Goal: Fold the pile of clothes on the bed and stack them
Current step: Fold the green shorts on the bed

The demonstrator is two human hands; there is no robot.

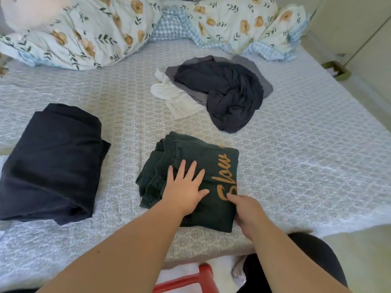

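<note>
Green garment (190, 157) folded, near bed (296, 144) edge, between black stack (50, 163) and unfolded pile (220, 92) | left hand (184, 187) flat, pressing | right hand (245, 210) grips near corner | risk: lifting one-handed, fold likely slips open.

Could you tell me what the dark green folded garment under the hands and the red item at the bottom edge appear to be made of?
The dark green garment looks like soft, matte knit cotton or fleece: it bunches thickly at a gathered waistband and carries orange printed script. The red item looks like smooth, slightly glossy moulded plastic, perhaps a stool; too little shows to be sure.
</note>
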